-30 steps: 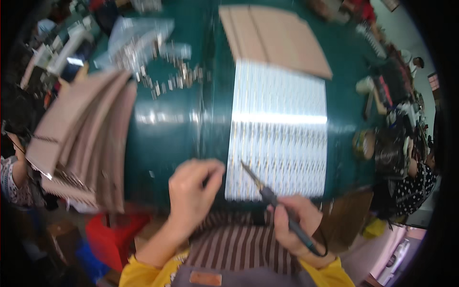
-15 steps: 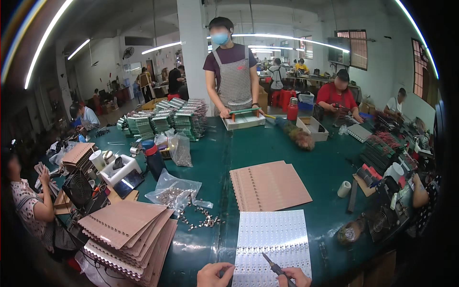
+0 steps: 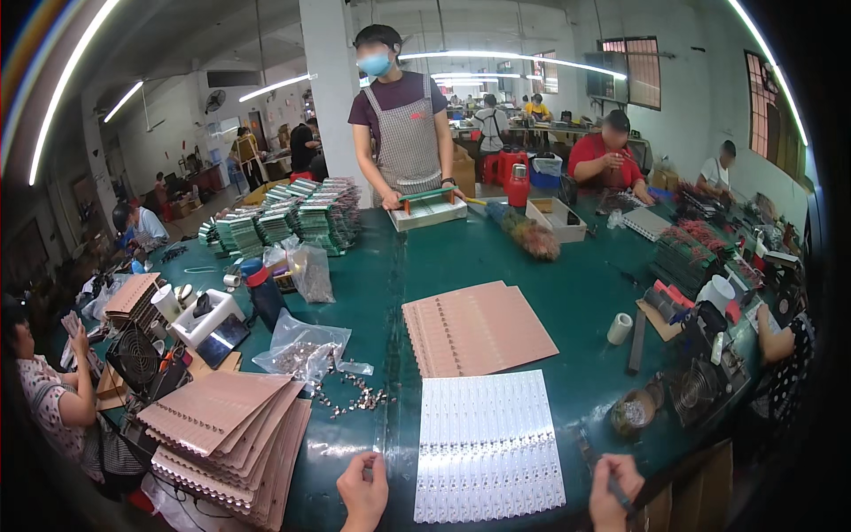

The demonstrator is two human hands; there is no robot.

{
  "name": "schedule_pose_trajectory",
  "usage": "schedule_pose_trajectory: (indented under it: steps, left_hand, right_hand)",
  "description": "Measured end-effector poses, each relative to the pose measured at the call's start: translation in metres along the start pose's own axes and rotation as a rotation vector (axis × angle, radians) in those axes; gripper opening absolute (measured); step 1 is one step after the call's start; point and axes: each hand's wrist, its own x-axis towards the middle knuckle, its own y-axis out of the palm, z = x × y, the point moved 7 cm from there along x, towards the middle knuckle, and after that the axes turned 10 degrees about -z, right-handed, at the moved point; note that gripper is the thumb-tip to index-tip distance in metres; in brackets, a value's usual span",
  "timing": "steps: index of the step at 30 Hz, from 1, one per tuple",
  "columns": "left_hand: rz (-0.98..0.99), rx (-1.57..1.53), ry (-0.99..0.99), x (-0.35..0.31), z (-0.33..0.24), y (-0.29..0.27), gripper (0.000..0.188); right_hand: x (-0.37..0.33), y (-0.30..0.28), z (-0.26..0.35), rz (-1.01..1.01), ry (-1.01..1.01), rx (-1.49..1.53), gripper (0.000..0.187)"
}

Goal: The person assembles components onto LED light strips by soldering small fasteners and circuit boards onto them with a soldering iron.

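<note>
A white circuit board panel (image 3: 487, 408) with rows of small parts lies flat on the green table (image 3: 355, 443) in front of me. My left hand (image 3: 363, 488) is just left of its lower corner, thumb and fingers pinched together; anything between them is too small to make out. Off the panel's right side, my right hand (image 3: 616, 488) is closed around a slim dark pen-shaped tool (image 3: 589, 450), its narrow end angled up and to the left. Beyond the panel lie several flat brown boards (image 3: 479, 328) with notched edges.
Stacked brown boards (image 3: 213, 417) stand at left, beside spilled small metal pieces (image 3: 359, 396) and a plastic bag (image 3: 306, 346). A bottle (image 3: 263, 297) rises behind them. At right are a white roll (image 3: 620, 329), a dark bar (image 3: 636, 341) and a small bowl (image 3: 634, 412). A masked person (image 3: 403, 133) stands opposite.
My right hand has lifted the tool off the panel and carried it right, past its edge. My left hand has drawn away from the panel's left edge. The whole view has shifted slightly.
</note>
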Motion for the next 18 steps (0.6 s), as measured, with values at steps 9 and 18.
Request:
schedule_pose_trajectory:
  steps: [9, 18]
  left_hand:
    - [-0.041, -0.229, -0.121, 0.011, 0.044, 0.017, 0.009]
    - [0.025, -0.258, -0.114, 0.007, 0.046, 0.025, 0.011]
  right_hand:
    - [0.072, -0.022, -0.121, -0.192, 0.495, 0.41, 0.008]
    - [0.087, -0.036, -0.166, -0.102, 0.633, 0.34, 0.014]
